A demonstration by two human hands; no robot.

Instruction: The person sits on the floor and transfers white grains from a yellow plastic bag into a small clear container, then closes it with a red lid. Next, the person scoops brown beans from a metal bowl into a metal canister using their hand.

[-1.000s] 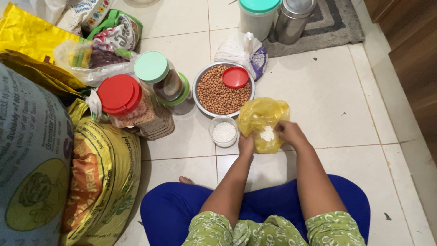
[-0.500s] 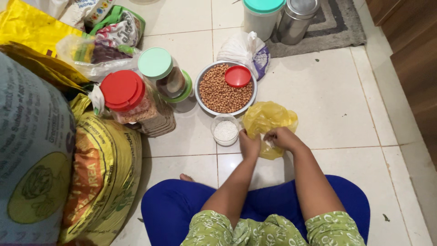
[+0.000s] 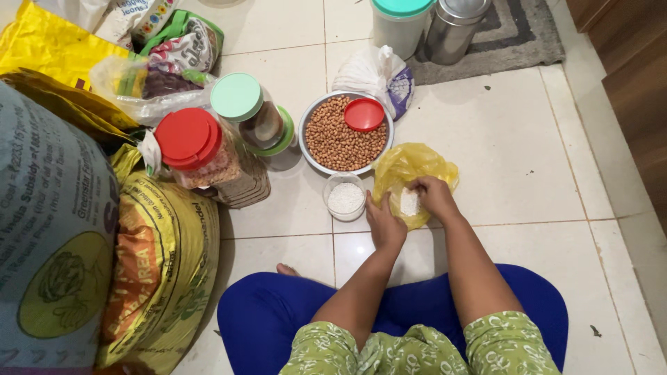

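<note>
A yellow plastic bag [image 3: 411, 170] with a white powdery lump inside lies on the tiled floor in front of me. My left hand [image 3: 384, 223] grips the bag's near left edge. My right hand [image 3: 432, 194] pinches the bag over the white contents. Just left of the bag stands a small clear container [image 3: 345, 197] filled with white grains, lid off. Behind it sits a steel bowl [image 3: 309, 122] of brown peanuts with a red lid [image 3: 364, 114] lying on top.
Two plastic jars, one with a red lid [image 3: 187, 137] and one with a green lid [image 3: 237, 96], stand at the left. Large printed sacks [image 3: 83, 250] fill the left side. A white bag [image 3: 375, 73], a canister [image 3: 399, 24] and a steel pot [image 3: 455, 28] sit behind.
The yellow bag has been lowered and flattened onto the floor. My right hand moved onto the white contents, and my left hand shifted down along the bag's left edge.
</note>
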